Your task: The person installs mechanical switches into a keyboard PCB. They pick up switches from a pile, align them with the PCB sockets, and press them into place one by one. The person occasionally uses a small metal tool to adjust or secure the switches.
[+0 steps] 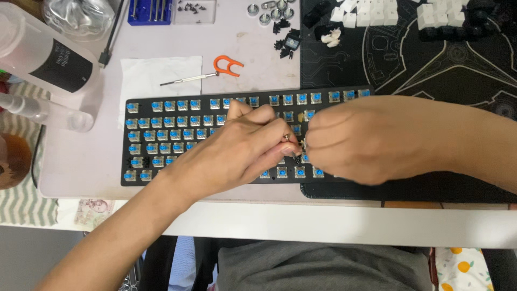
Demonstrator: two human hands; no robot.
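Observation:
A black keyboard (161, 178) with its keycaps off lies on the desk, showing rows of blue switches. Both my hands meet over its middle. My left hand (242, 148) pinches a thin metal tool whose tip points down at a switch near the centre. My right hand (355, 140) is curled beside it, its fingertips closed on a small part at the same spot; the part itself is mostly hidden. The hands cover the keyboard's middle and right rows.
An orange keycap puller (227, 64) and a small screwdriver (183, 81) lie on a white sheet behind the keyboard. White keycaps (377, 13) sit on a black mat (431, 64) at back right. Plastic bottles (43, 59) stand at the left. Loose black parts (285, 46) lie nearby.

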